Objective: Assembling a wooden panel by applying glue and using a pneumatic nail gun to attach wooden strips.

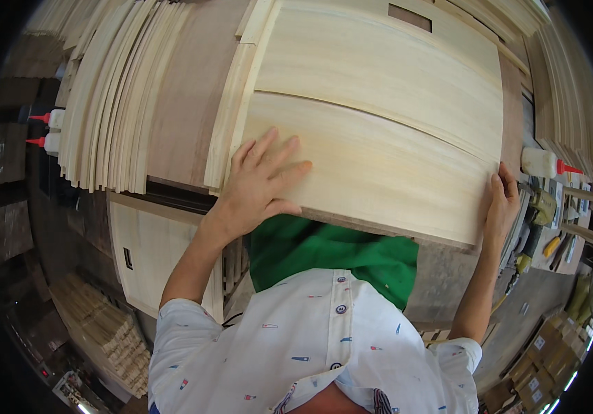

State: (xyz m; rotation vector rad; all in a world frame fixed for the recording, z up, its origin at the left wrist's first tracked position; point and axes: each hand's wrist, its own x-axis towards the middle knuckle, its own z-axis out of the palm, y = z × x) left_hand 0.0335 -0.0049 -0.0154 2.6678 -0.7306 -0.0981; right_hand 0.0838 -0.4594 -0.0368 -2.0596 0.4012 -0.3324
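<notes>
Boards on a workbench (pixel 189 103), viewed from above. The pale near board (pixel 379 165) lies along the workbench's near edge, a dark seam parting it from the far board (pixel 379 58). The left hand (pixel 255 181), fingers spread wide, rests on its left part; the right hand (pixel 502 203), fingers close together, touches its right end, whether pinching cannot be told. This hold presumably steadies both ends. Leftward, a pale strip (pixel 236 110) borders the boards, brown worktop showing between it and stacked strips (pixel 114 96); rightward, a white bottle (pixel 539 163) probably limits elbow room.
</notes>
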